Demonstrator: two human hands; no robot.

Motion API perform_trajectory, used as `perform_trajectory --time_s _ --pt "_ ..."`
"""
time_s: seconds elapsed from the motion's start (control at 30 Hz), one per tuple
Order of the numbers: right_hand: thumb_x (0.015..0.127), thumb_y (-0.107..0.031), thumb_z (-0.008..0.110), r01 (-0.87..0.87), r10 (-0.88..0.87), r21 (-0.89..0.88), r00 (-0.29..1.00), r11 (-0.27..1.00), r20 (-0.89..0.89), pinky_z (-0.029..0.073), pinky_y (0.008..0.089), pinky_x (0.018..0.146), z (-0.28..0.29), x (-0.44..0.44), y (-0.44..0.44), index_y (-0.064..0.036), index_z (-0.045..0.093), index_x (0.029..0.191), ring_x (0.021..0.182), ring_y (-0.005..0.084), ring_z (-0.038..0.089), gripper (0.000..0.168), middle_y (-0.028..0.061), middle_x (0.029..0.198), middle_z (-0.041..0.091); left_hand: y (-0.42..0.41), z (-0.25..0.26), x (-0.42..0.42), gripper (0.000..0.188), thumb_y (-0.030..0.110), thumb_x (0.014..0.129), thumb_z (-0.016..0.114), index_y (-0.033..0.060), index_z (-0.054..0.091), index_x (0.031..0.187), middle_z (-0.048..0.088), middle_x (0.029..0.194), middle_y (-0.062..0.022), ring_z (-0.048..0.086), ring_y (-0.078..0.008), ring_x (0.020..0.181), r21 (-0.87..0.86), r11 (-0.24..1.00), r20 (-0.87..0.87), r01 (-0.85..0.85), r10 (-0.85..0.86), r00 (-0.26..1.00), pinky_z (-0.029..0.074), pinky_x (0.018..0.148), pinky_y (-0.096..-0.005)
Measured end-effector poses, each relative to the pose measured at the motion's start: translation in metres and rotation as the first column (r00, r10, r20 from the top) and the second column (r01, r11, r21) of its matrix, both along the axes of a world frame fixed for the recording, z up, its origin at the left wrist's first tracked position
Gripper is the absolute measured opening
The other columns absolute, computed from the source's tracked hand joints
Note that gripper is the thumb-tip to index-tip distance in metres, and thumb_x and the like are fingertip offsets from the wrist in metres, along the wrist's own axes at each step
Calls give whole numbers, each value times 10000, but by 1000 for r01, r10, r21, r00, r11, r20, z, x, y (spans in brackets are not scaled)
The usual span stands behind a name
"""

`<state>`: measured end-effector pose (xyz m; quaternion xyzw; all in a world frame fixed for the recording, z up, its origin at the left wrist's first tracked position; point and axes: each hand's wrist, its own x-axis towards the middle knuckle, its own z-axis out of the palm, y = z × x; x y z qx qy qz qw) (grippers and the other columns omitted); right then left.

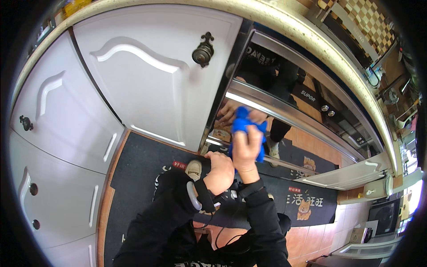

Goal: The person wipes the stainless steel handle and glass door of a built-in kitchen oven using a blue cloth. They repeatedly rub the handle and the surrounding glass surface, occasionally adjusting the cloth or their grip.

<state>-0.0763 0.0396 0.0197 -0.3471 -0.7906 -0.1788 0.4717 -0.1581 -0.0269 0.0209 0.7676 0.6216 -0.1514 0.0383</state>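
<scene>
My right hand (246,150) grips a bright blue cloth (248,125) and presses it on the lower glossy panel (283,133) of a built-in Supor kitchen appliance. Part of the cloth bunches out beyond the fingers. Beside it, to the left, my left hand (220,172) is bent at the wrist near the panel's lower left corner. Its fingers look curled, and their undersides are hidden. A long metal handle strip (283,115) crosses the appliance front above the cloth. The dark surface mirrors my hands, a shoe and the floor mat.
White cabinet doors (140,86) with dark knobs (202,53) adjoin the appliance on the left. Above runs a speckled countertop edge (300,33). A dark mat (140,173) with dog pictures covers tiles (310,240). A cable (218,233) hangs near my legs.
</scene>
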Motion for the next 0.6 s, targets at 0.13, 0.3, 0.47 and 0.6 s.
perform_trajectory --time_s 0.13,0.3,0.47,0.6 --pt "674 -78 634 -199 256 -237 936 951 241 493 415 878 -63 15 1 36 609 1050 1085 378 530 393 224 1223 495 6 22 -5 280 164 849 569 31 693 1062 667 1078 -153 612 -336 1016 -102 992 103 -79 90 991 417 837 -596" --pt "686 -19 646 -134 167 -166 965 977 203 477 405 822 -36 12 -4 29 608 1072 1005 355 539 391 224 1176 498 -2 4 -15 234 163 843 571 65 734 979 697 1004 -130 645 -324 956 46 996 41 -81 79 996 446 782 -586" --pt "688 81 659 -66 68 86 998 994 -20 434 374 719 23 -45 8 36 618 974 888 323 521 292 179 1069 520 -7 18 -26 226 181 762 673 70 748 945 715 950 -132 667 -323 902 -88 995 69 -49 55 996 470 744 -602" --pt "676 -88 656 -225 216 -33 869 974 445 481 402 828 -68 -27 21 28 654 973 982 338 538 319 201 1163 518 0 7 -21 233 187 778 659 77 744 966 714 968 -144 671 -327 932 -119 986 94 -119 131 987 467 729 -637"
